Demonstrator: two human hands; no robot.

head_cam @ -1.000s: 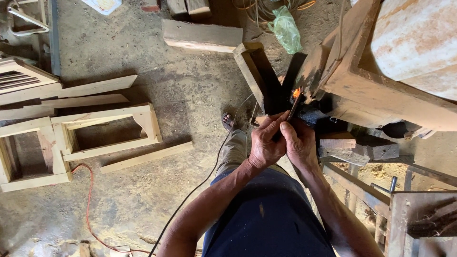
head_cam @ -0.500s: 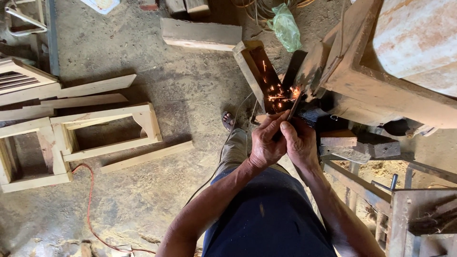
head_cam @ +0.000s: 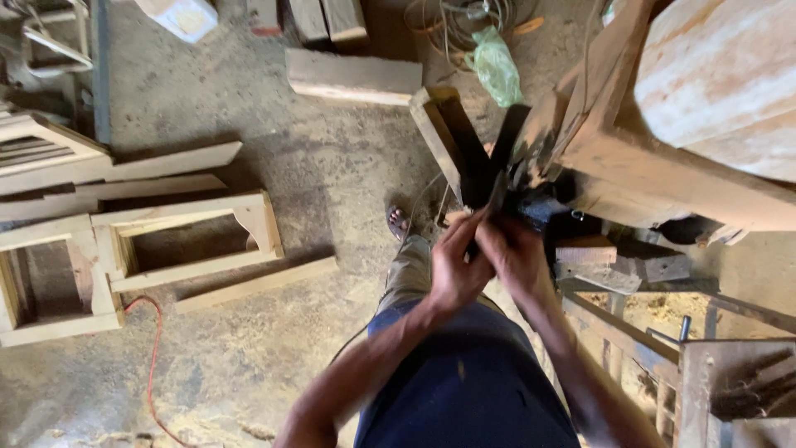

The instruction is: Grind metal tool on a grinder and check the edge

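Note:
My left hand and my right hand are closed together around a thin flat metal blade. The blade's tip points up toward a dark grinder mounted at the edge of a rough wooden workbench. No sparks show at the tip. My fingers hide the lower part of the blade. My foot in a sandal stands on the dusty concrete floor just left of the hands.
Open wooden frames and loose planks lie on the floor at left. A red cable curls near them. A timber block, a green bag and a coil of wire lie at the top. Wooden offcuts sit right.
Sparks flew from the blade tip at the grinder in the earlier frames; now there are none. Both hands stay closed on the blade in nearly the same place.

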